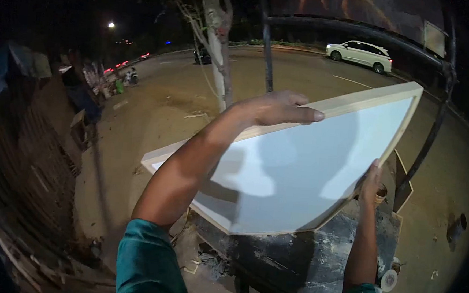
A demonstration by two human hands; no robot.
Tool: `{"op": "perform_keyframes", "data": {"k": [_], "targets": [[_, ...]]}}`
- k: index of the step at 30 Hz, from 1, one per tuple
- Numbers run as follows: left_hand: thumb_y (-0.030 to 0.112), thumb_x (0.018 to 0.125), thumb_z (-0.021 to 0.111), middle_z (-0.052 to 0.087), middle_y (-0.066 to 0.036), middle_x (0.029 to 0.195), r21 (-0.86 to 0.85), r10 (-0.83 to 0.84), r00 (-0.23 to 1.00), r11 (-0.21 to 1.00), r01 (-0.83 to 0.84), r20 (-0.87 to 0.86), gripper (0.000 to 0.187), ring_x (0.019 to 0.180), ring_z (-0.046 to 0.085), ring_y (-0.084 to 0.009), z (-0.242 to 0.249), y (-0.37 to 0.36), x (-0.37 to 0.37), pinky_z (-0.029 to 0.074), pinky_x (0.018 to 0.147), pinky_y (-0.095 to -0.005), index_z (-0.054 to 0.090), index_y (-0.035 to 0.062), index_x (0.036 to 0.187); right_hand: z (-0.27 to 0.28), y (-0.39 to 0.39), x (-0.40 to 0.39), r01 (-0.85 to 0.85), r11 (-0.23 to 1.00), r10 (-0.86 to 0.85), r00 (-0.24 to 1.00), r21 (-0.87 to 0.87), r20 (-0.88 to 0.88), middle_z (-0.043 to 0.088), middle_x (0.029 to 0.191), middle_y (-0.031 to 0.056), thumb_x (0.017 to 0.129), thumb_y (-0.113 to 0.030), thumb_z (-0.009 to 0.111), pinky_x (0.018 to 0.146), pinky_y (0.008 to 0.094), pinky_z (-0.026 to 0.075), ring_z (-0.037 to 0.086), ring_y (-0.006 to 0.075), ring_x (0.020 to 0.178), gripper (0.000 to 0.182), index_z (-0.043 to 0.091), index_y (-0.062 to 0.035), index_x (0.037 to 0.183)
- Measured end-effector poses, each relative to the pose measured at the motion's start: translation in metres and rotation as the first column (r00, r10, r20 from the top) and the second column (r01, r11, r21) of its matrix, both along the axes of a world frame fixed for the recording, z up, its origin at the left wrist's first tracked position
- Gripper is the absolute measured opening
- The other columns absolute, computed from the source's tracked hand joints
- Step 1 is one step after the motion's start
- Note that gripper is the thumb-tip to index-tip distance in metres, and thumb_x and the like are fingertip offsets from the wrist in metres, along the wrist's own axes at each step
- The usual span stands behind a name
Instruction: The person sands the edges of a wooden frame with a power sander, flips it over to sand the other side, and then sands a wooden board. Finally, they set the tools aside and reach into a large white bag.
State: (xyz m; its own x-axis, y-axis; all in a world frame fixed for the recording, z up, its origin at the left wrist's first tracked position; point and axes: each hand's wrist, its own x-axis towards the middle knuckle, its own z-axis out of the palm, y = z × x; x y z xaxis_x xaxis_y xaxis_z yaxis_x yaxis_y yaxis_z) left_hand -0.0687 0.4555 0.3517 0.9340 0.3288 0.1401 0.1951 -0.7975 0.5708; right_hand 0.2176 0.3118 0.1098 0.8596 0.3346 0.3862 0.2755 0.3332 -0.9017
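Note:
A large white panel [297, 166] with a pale wooden frame is held up and tilted over a dark, stained table [335, 249]. My left hand [285, 111] grips the far long edge of the frame, its thumb lying over the inner side and the fingers partly hidden behind. My right hand [371, 183] holds the right-hand edge, with the thumb on the near side. Shadows fall across the white surface. The panel's lower edge is close above the tabletop; whether they touch is unclear.
Beyond the panel stand a tree trunk [219, 49] and a dark metal post [267, 57]. A white car [360, 55] is on the road. A round roll [388, 280] and a small container [380, 194] sit at the table's right. Corrugated sheeting [30, 150] stands left.

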Motion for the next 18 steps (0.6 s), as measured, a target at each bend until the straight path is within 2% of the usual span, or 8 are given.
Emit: {"op": "perform_keyframes", "data": {"k": [2, 3, 5, 6, 11, 15, 16, 18], "targets": [[0.068, 0.075, 0.056, 0.060, -0.010, 0.085, 0.010, 0.008, 1.000, 1.000, -0.008, 0.001, 0.071, 0.082, 0.055, -0.0192, 0.001, 0.002, 0.000, 0.044, 0.071, -0.0313, 0.063, 0.0001, 0.096, -0.006, -0.002, 0.008, -0.015, 0.998, 0.013, 0.999, -0.066, -0.030, 0.050, 0.085, 0.0056, 0.090, -0.058, 0.042, 0.068, 0.0336, 0.040, 0.047, 0.0167, 0.079, 0.059, 0.051, -0.0017, 0.105], [0.070, 0.073, 0.057, 0.060, -0.011, 0.086, 0.038, 0.004, 1.000, 0.999, -0.003, -0.013, 0.074, 0.083, 0.055, -0.0204, 0.001, 0.004, 0.001, 0.044, 0.072, -0.0330, 0.062, -0.0003, 0.097, -0.009, 0.001, 0.012, -0.033, 0.997, 0.032, 0.999, -0.068, -0.029, 0.050, 0.085, 0.0056, 0.090, -0.058, 0.042, 0.068, 0.0336, 0.040, 0.047, 0.0167, 0.079, 0.059, 0.051, -0.0017, 0.105], [0.071, 0.071, 0.057, 0.059, -0.011, 0.086, 0.064, 0.013, 0.999, 0.998, -0.011, -0.029, 0.077, 0.083, 0.055, -0.0216, -0.001, 0.005, 0.001, 0.045, 0.073, -0.0347, 0.062, -0.0008, 0.098, -0.016, 0.005, 0.019, -0.040, 0.999, 0.040, 0.999, 0.008, -0.011, 0.053, 0.109, 0.0148, 0.089, -0.060, 0.041, 0.085, 0.0376, 0.040, 0.049, 0.0242, 0.099, 0.070, 0.045, 0.0014, 0.123], [0.075, 0.069, 0.054, 0.060, -0.015, 0.088, 0.062, 0.014, 1.000, 0.998, -0.013, -0.013, 0.079, 0.088, 0.056, -0.0261, -0.001, 0.003, 0.000, 0.044, 0.076, -0.0389, 0.063, 0.0007, 0.095, -0.017, 0.004, 0.023, -0.111, 0.994, 0.111, 0.994, 0.020, -0.001, 0.044, 0.130, 0.0193, 0.088, -0.060, 0.043, 0.099, 0.0396, 0.032, 0.042, 0.0294, 0.119, 0.078, 0.034, 0.0013, 0.136], [0.080, 0.067, 0.050, 0.060, -0.019, 0.093, 0.054, 0.030, 0.999, 0.998, -0.027, -0.040, 0.083, 0.093, 0.057, -0.0316, 0.000, 0.003, -0.001, 0.044, 0.078, -0.0428, 0.065, 0.0020, 0.093, -0.009, 0.002, 0.014, 0.110, 0.971, -0.125, 0.990, -0.214, -0.061, 0.038, 0.137, 0.0205, 0.085, -0.069, 0.038, 0.104, 0.0440, 0.028, 0.037, 0.0318, 0.126, 0.088, 0.030, 0.0013, 0.138], [0.075, 0.069, 0.053, 0.062, -0.017, 0.094, 0.096, 0.057, 0.998, 0.994, -0.058, 0.013, 0.080, 0.094, 0.058, -0.0266, 0.002, -0.003, -0.005, 0.044, 0.079, -0.0386, 0.065, 0.0002, 0.096, -0.037, 0.017, 0.042, -0.139, 0.990, 0.138, 0.990, -0.038, -0.018, 0.043, 0.130, 0.0219, 0.089, -0.063, 0.035, 0.101, 0.0429, 0.031, 0.042, 0.0306, 0.120, 0.080, 0.034, 0.0025, 0.136], [0.071, 0.072, 0.055, 0.062, -0.015, 0.092, 0.119, 0.034, 0.998, 0.992, -0.040, 0.053, 0.075, 0.091, 0.057, -0.0239, 0.000, 0.000, -0.004, 0.044, 0.078, -0.0366, 0.065, 0.0006, 0.096, -0.033, 0.011, 0.040, -0.122, 0.989, 0.120, 0.992, -0.084, -0.027, 0.046, 0.125, 0.0208, 0.091, -0.058, 0.034, 0.097, 0.0417, 0.034, 0.045, 0.0297, 0.115, 0.074, 0.036, 0.0024, 0.133], [0.057, 0.078, 0.059, 0.064, -0.010, 0.089, 0.093, -0.087, 0.983, 0.993, 0.072, 0.161, 0.059, 0.087, 0.057, -0.0191, -0.007, 0.014, 0.003, 0.044, 0.077, -0.0326, 0.065, 0.0011, 0.096, -0.012, -0.011, 0.017, -0.064, 0.913, 0.049, 0.998, -0.402, -0.049, 0.051, 0.115, 0.0185, 0.095, -0.048, 0.032, 0.089, 0.0391, 0.041, 0.050, 0.0279, 0.106, 0.061, 0.040, 0.0023, 0.128]]}}
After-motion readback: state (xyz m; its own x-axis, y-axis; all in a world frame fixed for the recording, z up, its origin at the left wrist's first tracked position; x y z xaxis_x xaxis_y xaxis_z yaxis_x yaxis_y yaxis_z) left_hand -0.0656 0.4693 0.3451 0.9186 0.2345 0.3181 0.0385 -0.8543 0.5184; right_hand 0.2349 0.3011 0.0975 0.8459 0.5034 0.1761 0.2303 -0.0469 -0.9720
